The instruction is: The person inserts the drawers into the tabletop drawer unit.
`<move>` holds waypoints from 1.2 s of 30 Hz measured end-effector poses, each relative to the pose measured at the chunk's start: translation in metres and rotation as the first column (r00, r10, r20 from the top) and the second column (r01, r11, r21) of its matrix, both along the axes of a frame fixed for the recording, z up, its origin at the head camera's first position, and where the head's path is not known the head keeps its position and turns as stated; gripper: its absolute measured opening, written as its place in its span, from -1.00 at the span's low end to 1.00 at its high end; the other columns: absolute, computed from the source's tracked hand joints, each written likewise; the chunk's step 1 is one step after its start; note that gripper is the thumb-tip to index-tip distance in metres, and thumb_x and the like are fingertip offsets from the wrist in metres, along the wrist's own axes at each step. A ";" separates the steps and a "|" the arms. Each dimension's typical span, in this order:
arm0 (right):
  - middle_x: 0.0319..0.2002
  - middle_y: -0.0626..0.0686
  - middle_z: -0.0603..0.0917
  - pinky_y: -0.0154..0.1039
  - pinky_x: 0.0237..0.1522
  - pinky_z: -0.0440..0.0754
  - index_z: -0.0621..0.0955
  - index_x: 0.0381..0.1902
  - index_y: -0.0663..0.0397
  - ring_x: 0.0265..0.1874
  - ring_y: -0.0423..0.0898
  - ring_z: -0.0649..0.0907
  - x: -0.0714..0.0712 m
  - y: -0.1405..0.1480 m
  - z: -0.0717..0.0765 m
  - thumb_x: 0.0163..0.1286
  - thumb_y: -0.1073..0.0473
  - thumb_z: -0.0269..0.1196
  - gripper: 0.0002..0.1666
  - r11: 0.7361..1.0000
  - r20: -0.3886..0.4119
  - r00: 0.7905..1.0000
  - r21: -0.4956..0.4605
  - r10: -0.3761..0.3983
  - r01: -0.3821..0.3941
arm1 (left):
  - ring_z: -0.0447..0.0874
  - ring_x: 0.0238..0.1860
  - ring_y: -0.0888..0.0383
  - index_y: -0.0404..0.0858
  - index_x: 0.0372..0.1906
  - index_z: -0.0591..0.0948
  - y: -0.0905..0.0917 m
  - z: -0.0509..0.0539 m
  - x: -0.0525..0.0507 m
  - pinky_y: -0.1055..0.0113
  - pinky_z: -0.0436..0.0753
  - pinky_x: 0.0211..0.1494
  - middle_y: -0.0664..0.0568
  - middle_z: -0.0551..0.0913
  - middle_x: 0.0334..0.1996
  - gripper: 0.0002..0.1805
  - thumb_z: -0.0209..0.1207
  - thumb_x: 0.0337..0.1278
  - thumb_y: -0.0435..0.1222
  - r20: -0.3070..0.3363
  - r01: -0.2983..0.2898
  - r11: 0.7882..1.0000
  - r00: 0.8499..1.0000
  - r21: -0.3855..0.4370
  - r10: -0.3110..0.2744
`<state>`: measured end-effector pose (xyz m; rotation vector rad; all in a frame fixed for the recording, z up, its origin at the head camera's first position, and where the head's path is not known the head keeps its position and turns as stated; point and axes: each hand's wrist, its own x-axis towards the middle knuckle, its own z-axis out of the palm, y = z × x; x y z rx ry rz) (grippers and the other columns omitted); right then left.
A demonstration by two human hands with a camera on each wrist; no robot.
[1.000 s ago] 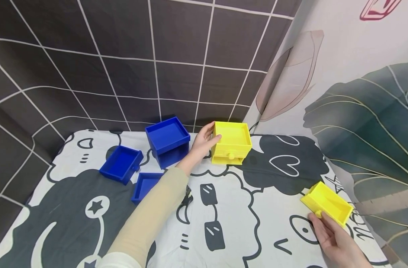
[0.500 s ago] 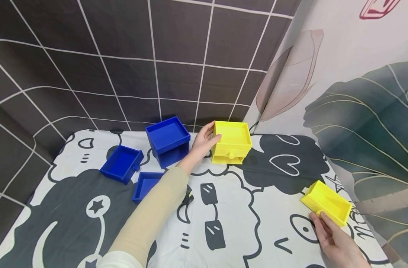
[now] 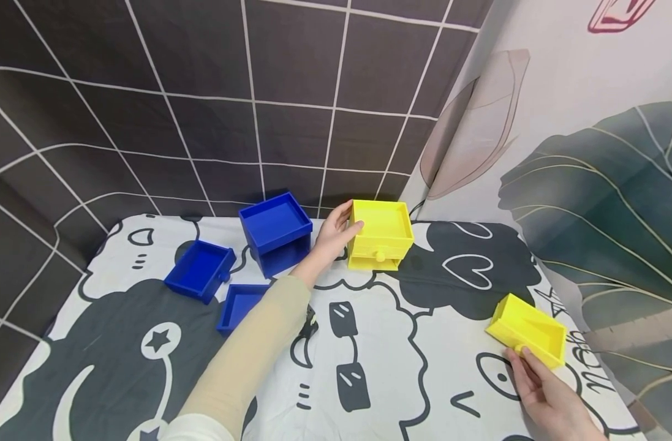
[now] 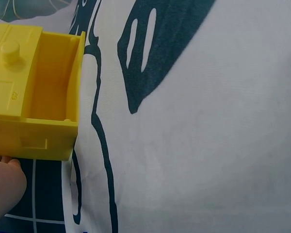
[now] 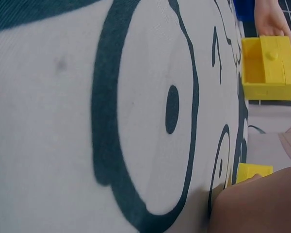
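At the back of the cloth-covered table stands a small yellow drawer cabinet [image 3: 381, 222]. Its upper drawer, with a round knob, is in place; the lower slot gapes, as the left wrist view also shows on the cabinet [image 4: 43, 138]. My left hand [image 3: 332, 236] holds its left side, thumb on the top rim and fingers toward the back. Over at the right, a loose yellow drawer [image 3: 534, 334] lies angled, its hollow side up. My right hand [image 3: 553, 398] pinches this drawer by its knob with thumb and fingers. Whether the drawer touches the cloth, I cannot tell.
Left of my left hand stands a blue cabinet [image 3: 276, 222] with an open front. Two blue drawers lie nearby: one drawer [image 3: 199, 268] farther left, another drawer [image 3: 241, 304] partly behind my left sleeve [image 3: 253, 361]. A dark grid-patterned curtain [image 3: 203, 122] hangs behind the table.
My right hand has shifted the yellow drawer slightly left and toward the back. The left hand and the yellow cabinet have stayed put.
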<state>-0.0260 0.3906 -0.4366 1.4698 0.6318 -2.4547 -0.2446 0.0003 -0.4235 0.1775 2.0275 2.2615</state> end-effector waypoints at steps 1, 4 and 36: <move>-0.38 0.06 0.84 -0.53 0.15 0.71 0.76 -0.49 0.04 -0.17 -0.29 0.83 0.000 -0.001 0.000 0.43 -0.06 0.39 -0.64 1.000 -0.004 1.000 0.004 0.006 -0.006 | 0.20 0.69 -0.01 -0.25 0.65 0.25 0.000 0.000 0.000 0.19 0.20 0.77 -0.10 0.26 0.67 -0.28 0.22 0.52 -0.40 0.001 -0.001 1.000 1.000 -0.001 0.001; -0.38 0.06 0.84 -0.54 0.14 0.72 0.77 -0.47 0.00 -0.18 -0.29 0.83 0.000 -0.004 0.002 0.45 -0.06 0.38 -0.65 1.000 -0.007 1.000 0.007 0.014 -0.013 | 0.20 0.69 -0.01 -0.25 0.65 0.25 0.000 -0.001 -0.001 0.19 0.20 0.78 -0.11 0.26 0.67 -0.28 0.22 0.52 -0.40 -0.002 -0.004 1.000 1.000 -0.003 0.004; -0.28 0.00 0.87 -0.62 0.12 0.68 0.77 -0.35 -0.07 -0.20 -0.30 0.83 -0.006 -0.054 0.007 0.70 0.02 0.10 -0.57 0.965 -0.098 0.962 0.087 0.255 -0.247 | 0.20 0.69 -0.05 -0.29 0.64 0.27 0.002 -0.004 0.000 0.16 0.19 0.78 -0.15 0.26 0.66 -0.29 0.20 0.50 -0.43 -0.019 -0.012 0.999 1.000 0.039 0.012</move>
